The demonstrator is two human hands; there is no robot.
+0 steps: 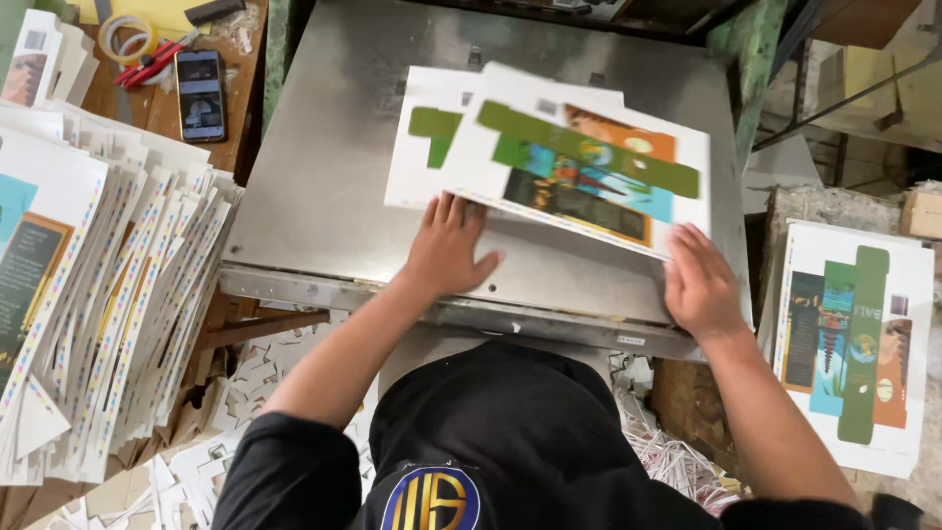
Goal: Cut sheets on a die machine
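- Printed carton sheet (589, 172) lies tilted on the steel press plate (324, 186), over another sheet (427, 137).
- Left hand (446, 245), fingers spread, presses its near edge.
- Right hand (699, 285) grips its right corner.

Glossy printed card sheet (579, 172) on dull brushed-metal plate (324, 186)

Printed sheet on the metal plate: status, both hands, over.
Left hand flat on the printed sheet, near edge. Right hand at its right corner, grip unclear. Sheet blurred, lying over a second sheet on the metal plate. Nothing blocking.
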